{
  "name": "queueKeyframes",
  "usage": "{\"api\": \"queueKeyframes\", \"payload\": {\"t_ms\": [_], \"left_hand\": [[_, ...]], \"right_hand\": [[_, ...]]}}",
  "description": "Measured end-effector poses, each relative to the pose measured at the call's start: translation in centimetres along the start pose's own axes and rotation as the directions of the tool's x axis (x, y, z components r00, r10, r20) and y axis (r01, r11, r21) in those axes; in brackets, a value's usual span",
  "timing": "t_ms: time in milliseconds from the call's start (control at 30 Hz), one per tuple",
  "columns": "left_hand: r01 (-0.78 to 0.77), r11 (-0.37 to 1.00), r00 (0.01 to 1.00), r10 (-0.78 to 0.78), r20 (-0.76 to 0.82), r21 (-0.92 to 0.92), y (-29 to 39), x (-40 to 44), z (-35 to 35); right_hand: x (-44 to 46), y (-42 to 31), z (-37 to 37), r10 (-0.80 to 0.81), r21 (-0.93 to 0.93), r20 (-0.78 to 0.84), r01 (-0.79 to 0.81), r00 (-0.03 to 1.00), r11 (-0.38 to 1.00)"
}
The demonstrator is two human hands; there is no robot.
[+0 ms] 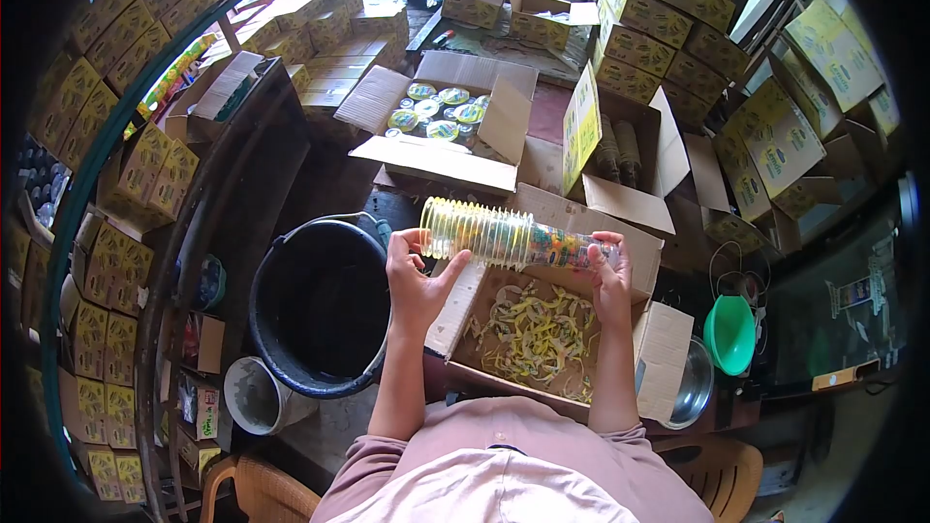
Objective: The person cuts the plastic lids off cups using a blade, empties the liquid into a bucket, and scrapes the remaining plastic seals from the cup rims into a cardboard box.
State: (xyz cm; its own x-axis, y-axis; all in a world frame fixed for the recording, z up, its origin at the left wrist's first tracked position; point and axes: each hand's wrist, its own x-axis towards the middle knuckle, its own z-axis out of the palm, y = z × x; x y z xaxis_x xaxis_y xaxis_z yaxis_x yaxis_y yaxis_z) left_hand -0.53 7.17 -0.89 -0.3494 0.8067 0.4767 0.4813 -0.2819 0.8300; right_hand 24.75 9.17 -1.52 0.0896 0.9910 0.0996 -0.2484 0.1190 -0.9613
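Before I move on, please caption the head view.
Left hand and right hand hold a sideways stack of cups above an open box of yellow scraps.

Stacked yellow cartons (pixel 668 19) around a wooden chair (pixel 262 492), bright daylight beyond.

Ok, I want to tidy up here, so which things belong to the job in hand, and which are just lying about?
Seemingly in use:
cup stack, between left hand and right hand
open carton of yellow strips

Probably just lying about:
black bucket
grey bucket
green bowl
metal bowl
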Motion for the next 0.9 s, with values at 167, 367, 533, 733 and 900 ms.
{"api": "queueKeyframes", "payload": {"t_ms": [167, 367, 533, 733, 900], "left_hand": [[0.017, 1.000, 1.000, -0.017, -0.011, 0.022, -0.08, -0.15, 0.16], [0.031, 0.998, 0.999, -0.030, -0.018, 0.045, 0.02, -0.26, 0.28], [0.024, 0.997, 1.000, -0.023, -0.017, 0.067, 0.17, -0.45, 0.45], [-0.010, 0.995, 0.999, 0.014, -0.040, 0.104, 0.27, -0.77, 0.82], [0.052, 0.994, 0.999, -0.052, 0.001, 0.092, 0.56, -0.79, 0.84]], "right_hand": [[-0.06, 0.01, 0.00, 0.002, 0.012, 0.009, -0.003, 1.000, 1.000], [-0.31, -0.11, 0.27, 0.006, 0.021, 0.006, -0.006, 1.000, 1.000], [-0.37, 0.15, 0.26, 0.022, 0.024, -0.010, -0.022, 1.000, 0.999], [-0.46, 0.21, 0.27, 0.025, -0.007, -0.020, -0.025, 0.999, 1.000], [-0.62, 0.06, 0.56, 0.023, 0.003, -0.040, -0.023, 0.999, 1.000]]}}
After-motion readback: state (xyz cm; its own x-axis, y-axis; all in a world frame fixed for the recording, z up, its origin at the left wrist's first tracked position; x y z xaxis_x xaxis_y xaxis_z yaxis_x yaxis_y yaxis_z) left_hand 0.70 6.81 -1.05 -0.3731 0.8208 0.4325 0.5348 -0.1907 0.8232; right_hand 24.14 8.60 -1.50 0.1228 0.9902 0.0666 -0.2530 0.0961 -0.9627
